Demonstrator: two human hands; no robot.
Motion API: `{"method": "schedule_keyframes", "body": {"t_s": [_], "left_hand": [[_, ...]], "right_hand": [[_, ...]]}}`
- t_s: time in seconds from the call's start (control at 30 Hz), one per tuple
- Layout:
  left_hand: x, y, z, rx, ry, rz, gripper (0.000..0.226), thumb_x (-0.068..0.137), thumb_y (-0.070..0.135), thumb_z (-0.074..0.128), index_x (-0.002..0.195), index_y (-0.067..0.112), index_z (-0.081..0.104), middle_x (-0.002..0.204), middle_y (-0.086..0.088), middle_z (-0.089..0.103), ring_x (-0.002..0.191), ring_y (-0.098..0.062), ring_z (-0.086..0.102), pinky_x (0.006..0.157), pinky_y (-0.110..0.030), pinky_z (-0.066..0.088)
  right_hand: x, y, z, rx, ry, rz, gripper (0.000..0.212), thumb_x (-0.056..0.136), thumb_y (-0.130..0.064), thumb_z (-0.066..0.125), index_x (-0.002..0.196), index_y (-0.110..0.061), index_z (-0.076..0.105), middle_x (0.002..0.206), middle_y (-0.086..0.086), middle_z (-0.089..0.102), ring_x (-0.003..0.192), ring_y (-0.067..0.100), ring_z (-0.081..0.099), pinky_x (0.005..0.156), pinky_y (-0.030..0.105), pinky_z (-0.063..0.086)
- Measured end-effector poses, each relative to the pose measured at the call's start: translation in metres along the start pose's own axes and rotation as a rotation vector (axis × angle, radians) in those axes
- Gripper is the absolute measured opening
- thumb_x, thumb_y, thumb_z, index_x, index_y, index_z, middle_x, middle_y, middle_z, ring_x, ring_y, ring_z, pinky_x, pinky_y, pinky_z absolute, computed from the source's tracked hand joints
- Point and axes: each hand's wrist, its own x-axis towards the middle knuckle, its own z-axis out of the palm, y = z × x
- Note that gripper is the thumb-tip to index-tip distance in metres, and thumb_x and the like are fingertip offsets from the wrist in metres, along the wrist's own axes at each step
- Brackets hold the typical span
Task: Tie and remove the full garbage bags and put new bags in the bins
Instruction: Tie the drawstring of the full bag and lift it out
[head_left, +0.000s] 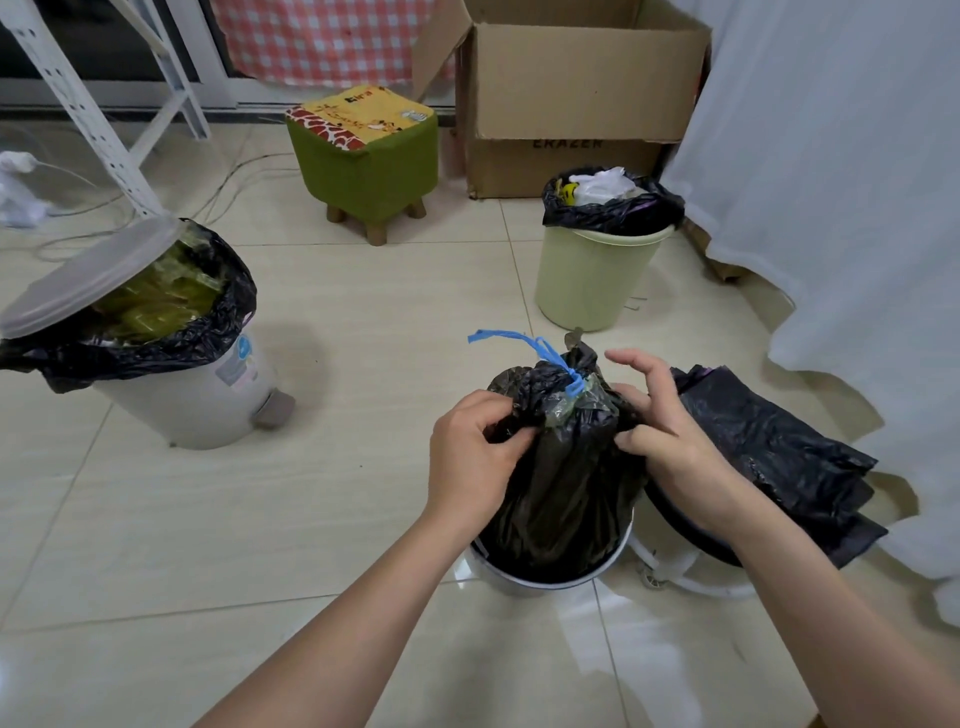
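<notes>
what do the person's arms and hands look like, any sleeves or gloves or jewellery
Both forearms are bare as far as the frame shows, with no sleeves in view. The left hand and right hand wear no gloves, and no rings, watch or bracelet are visible on them.

stool (363, 150): green, wood legs, yellow printed top, far centre on tile floor (322, 499)
box (576, 88): cardboard, flaps open, just right of stool, black lettering on front
curtain (831, 182): white, right side, hem on floor
rack (98, 88): white metal frame, far left
cables (228, 182): thin, on floor betw. rack & stool
cloth (322, 36): red-white check, behind stool
</notes>
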Motion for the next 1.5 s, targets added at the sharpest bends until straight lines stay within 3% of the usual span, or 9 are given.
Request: {"method": "schedule_keyframes", "body": {"t_s": [0.1, 0.27, 0.4, 0.67, 0.8, 0.97, 1.2, 1.4, 1.5], "left_hand": [[0.000, 0.004, -0.001, -0.028, -0.037, 0.019, 0.014, 0.069, -0.001, 0.077, 0.072, 0.013, 0.072, 0.078, 0.014, 0.064, 0.075, 0.001, 0.059, 0.068, -0.016, 0.044], [0.002, 0.017, -0.008, -0.197, -0.177, -0.110, 0.034, 0.069, -0.007, 0.079, 0.079, 0.026, 0.076, 0.080, 0.017, 0.072, 0.079, 0.001, 0.067, 0.075, -0.016, 0.049], [0.013, 0.007, -0.029, -0.415, -0.149, -0.378, 0.017, 0.077, 0.007, 0.078, 0.089, 0.020, 0.076, 0.089, 0.006, 0.075, 0.073, -0.014, 0.071, 0.068, -0.022, 0.056], [-0.003, -0.041, -0.020, -0.031, -0.214, -0.555, 0.003, 0.085, 0.015, 0.072, 0.085, 0.014, 0.075, 0.088, -0.001, 0.071, 0.075, -0.012, 0.061, 0.081, -0.032, 0.052], [-0.005, -0.037, -0.012, -0.118, -0.319, -0.564, 0.012, 0.081, 0.033, 0.077, 0.080, 0.021, 0.077, 0.080, 0.008, 0.071, 0.063, 0.002, 0.060, 0.068, -0.019, 0.051], [-0.007, -0.038, -0.004, -0.022, -0.313, -0.518, 0.008, 0.081, 0.023, 0.078, 0.075, 0.020, 0.073, 0.077, 0.009, 0.068, 0.052, 0.008, 0.054, 0.055, -0.007, 0.042], [-0.010, -0.066, -0.012, 0.197, -0.251, -0.630, 0.026, 0.083, 0.012, 0.068, 0.067, -0.008, 0.065, 0.062, -0.005, 0.054, 0.059, -0.018, 0.047, 0.059, -0.025, 0.037], [-0.001, -0.048, -0.016, 0.030, 0.001, -0.439, 0.013, 0.089, 0.016, 0.067, 0.090, 0.028, 0.066, 0.094, 0.009, 0.067, 0.079, -0.014, 0.059, 0.067, -0.016, 0.044], [0.002, -0.023, -0.018, -0.144, -0.159, -0.308, 0.036, 0.086, 0.044, 0.067, 0.121, 0.037, 0.061, 0.125, 0.020, 0.060, 0.111, -0.002, 0.055, 0.088, -0.013, 0.041]], "right_hand": [[-0.006, -0.008, 0.008, -0.309, -0.046, -0.074, 0.090, 0.074, -0.046, 0.077, 0.146, -0.053, 0.022, 0.147, -0.016, 0.043, 0.137, 0.000, 0.037, 0.111, 0.020, 0.033], [-0.005, -0.004, 0.011, -0.546, 0.122, -0.136, 0.057, 0.067, -0.030, 0.086, 0.115, -0.044, 0.057, 0.118, -0.008, 0.062, 0.112, -0.006, 0.054, 0.101, 0.023, 0.041], [-0.005, 0.002, -0.007, -0.410, 0.124, -0.083, 0.018, 0.079, -0.004, 0.077, 0.090, -0.017, 0.069, 0.089, 0.002, 0.071, 0.089, 0.015, 0.066, 0.087, 0.038, 0.051], [-0.013, -0.006, -0.040, -0.245, 0.047, -0.054, 0.012, 0.081, 0.009, 0.070, 0.089, 0.002, 0.066, 0.087, 0.020, 0.067, 0.080, 0.018, 0.064, 0.078, 0.029, 0.052], [-0.017, -0.009, -0.047, -0.237, 0.061, -0.045, 0.013, 0.081, 0.013, 0.068, 0.089, 0.003, 0.066, 0.083, 0.007, 0.068, 0.077, 0.013, 0.064, 0.075, 0.021, 0.051], [-0.020, -0.009, -0.050, -0.241, 0.047, -0.018, 0.011, 0.081, 0.012, 0.067, 0.089, 0.005, 0.064, 0.082, 0.007, 0.067, 0.076, 0.013, 0.063, 0.073, 0.019, 0.050], [-0.025, -0.016, -0.064, -0.105, 0.124, -0.095, 0.018, 0.069, -0.010, 0.073, 0.082, -0.022, 0.074, 0.081, -0.007, 0.072, 0.078, 0.004, 0.068, 0.073, 0.013, 0.051], [-0.022, -0.011, -0.065, -0.082, 0.102, -0.102, 0.021, 0.068, -0.009, 0.074, 0.083, -0.023, 0.074, 0.083, -0.008, 0.071, 0.080, 0.005, 0.067, 0.074, 0.014, 0.051], [-0.018, -0.006, -0.063, -0.075, 0.160, -0.081, 0.026, 0.063, -0.012, 0.076, 0.086, -0.019, 0.068, 0.085, -0.008, 0.070, 0.081, 0.006, 0.065, 0.078, 0.018, 0.053]]}}
